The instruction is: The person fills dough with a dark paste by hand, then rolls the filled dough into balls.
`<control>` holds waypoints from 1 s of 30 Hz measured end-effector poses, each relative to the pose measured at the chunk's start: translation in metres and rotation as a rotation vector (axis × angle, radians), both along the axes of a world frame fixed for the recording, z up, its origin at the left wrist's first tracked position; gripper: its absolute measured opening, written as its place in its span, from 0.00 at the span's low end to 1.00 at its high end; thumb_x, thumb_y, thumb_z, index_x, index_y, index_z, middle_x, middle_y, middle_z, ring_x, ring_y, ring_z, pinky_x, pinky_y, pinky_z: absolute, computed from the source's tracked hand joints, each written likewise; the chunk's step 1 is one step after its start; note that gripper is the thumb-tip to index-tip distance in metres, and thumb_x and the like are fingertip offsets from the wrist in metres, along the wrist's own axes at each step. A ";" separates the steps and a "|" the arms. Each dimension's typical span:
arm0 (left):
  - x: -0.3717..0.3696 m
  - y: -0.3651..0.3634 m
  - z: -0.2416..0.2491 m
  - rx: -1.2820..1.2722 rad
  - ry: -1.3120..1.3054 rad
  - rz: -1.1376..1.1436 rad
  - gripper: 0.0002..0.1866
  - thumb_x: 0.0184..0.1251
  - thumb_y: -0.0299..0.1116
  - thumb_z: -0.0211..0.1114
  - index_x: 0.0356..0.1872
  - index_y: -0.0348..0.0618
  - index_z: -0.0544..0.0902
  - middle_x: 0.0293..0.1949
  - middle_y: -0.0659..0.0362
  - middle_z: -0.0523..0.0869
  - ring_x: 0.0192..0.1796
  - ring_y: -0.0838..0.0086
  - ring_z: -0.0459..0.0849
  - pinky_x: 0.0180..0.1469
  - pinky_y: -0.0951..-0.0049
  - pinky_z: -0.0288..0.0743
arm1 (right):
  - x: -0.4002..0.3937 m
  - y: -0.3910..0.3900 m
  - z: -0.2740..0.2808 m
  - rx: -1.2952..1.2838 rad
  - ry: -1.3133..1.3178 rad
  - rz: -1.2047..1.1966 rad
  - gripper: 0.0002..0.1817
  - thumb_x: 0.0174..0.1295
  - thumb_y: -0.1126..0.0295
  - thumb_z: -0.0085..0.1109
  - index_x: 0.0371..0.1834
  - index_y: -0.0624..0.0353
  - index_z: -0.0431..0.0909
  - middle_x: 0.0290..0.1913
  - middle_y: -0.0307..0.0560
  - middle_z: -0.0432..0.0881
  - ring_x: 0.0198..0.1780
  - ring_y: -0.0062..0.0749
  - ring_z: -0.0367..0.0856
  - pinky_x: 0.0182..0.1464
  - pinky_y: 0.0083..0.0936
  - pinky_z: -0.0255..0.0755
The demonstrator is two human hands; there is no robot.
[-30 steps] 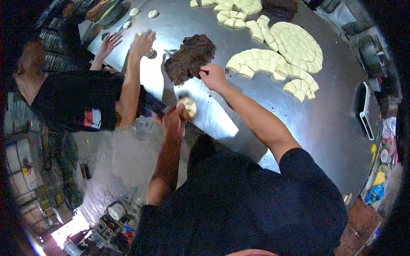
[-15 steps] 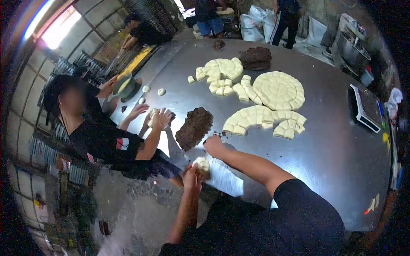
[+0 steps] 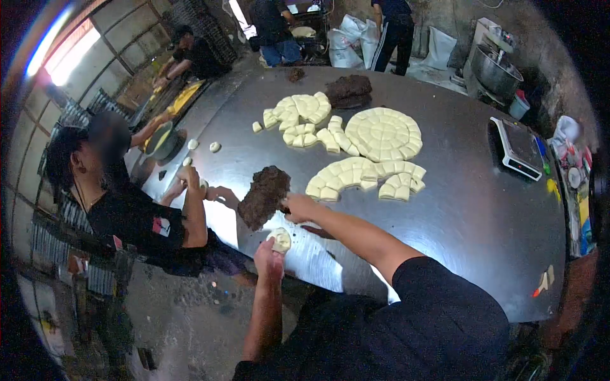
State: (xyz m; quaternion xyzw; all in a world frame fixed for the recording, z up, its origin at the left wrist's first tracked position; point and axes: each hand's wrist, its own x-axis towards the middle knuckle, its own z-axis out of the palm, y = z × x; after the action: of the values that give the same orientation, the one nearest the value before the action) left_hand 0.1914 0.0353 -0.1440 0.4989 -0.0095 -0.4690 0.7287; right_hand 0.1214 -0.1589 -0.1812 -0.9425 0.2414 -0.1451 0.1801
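Note:
My left hand (image 3: 269, 259) is closed around the lower edge of a flattened, pale dough piece (image 3: 280, 240), held at the near edge of the metal table. Curled at the right side of a crumbly dark brown filling (image 3: 264, 197), my right hand (image 3: 300, 207) touches it with its fingertips, which are partly hidden. Just beyond lie curved rows of cut dough pieces (image 3: 343, 176) and a round, scored dough slab (image 3: 384, 134).
A co-worker (image 3: 133, 197) stands at the left, hands over the table. Small dough balls (image 3: 215, 147) and a bowl (image 3: 162, 143) lie near them. A second brown mass (image 3: 349, 91) sits farther back; a scale (image 3: 516, 149) stands at the right. Other people work behind.
The view has swung, so the table's contents sit farther left. My right hand has shifted along the filling's edge. The co-worker's hands have changed position; my left hand still holds the dough.

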 end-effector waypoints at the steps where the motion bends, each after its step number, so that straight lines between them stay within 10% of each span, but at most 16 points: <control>1: -0.005 0.000 0.009 -0.013 -0.070 -0.026 0.09 0.67 0.29 0.58 0.44 0.33 0.76 0.38 0.54 0.82 0.39 0.71 0.83 0.38 0.72 0.78 | -0.005 -0.003 -0.008 0.020 0.152 0.105 0.20 0.51 0.63 0.61 0.49 0.57 0.78 0.48 0.57 0.75 0.50 0.56 0.77 0.49 0.48 0.74; 11: 0.014 0.017 0.015 0.262 -0.298 -0.171 0.13 0.68 0.35 0.58 0.44 0.35 0.78 0.37 0.57 0.84 0.36 0.72 0.84 0.32 0.72 0.78 | 0.015 -0.015 -0.004 0.177 -0.591 -0.443 0.06 0.53 0.73 0.57 0.31 0.59 0.83 0.33 0.54 0.81 0.40 0.46 0.82 0.43 0.39 0.75; 15: 0.062 0.003 -0.077 0.180 -0.395 -0.208 0.15 0.73 0.39 0.52 0.45 0.36 0.78 0.34 0.59 0.83 0.35 0.74 0.81 0.38 0.68 0.76 | -0.018 0.021 0.071 0.389 -0.749 -0.298 0.08 0.53 0.71 0.60 0.34 0.59 0.85 0.31 0.53 0.83 0.32 0.42 0.83 0.37 0.32 0.76; 20: -0.001 -0.039 0.039 0.038 -0.123 -0.114 0.17 0.77 0.41 0.49 0.48 0.38 0.78 0.41 0.57 0.82 0.39 0.73 0.80 0.39 0.70 0.76 | -0.058 0.071 0.080 -0.039 -0.480 -0.054 0.06 0.53 0.71 0.63 0.33 0.55 0.86 0.40 0.50 0.84 0.41 0.42 0.82 0.42 0.33 0.76; 24: -0.028 -0.047 0.083 -0.229 -0.193 -0.333 0.17 0.75 0.31 0.50 0.57 0.30 0.74 0.47 0.53 0.82 0.44 0.69 0.83 0.45 0.70 0.80 | -0.109 0.041 0.101 0.510 -0.684 -0.028 0.12 0.55 0.64 0.68 0.39 0.57 0.84 0.41 0.46 0.84 0.40 0.33 0.81 0.40 0.30 0.75; 30: -0.077 -0.061 0.123 -0.117 -0.200 -0.527 0.16 0.69 0.23 0.54 0.56 0.28 0.73 0.47 0.49 0.81 0.45 0.67 0.83 0.49 0.67 0.81 | -0.157 0.032 0.132 0.641 -0.509 -0.115 0.13 0.51 0.67 0.71 0.34 0.61 0.77 0.32 0.40 0.80 0.32 0.23 0.77 0.34 0.22 0.70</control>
State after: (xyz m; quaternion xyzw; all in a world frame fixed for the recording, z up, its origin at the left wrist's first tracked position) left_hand 0.1142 -0.0258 -0.0211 0.4802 -0.2378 -0.5894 0.6045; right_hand -0.0353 -0.1273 -0.0495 -0.7575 0.2745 -0.3010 0.5101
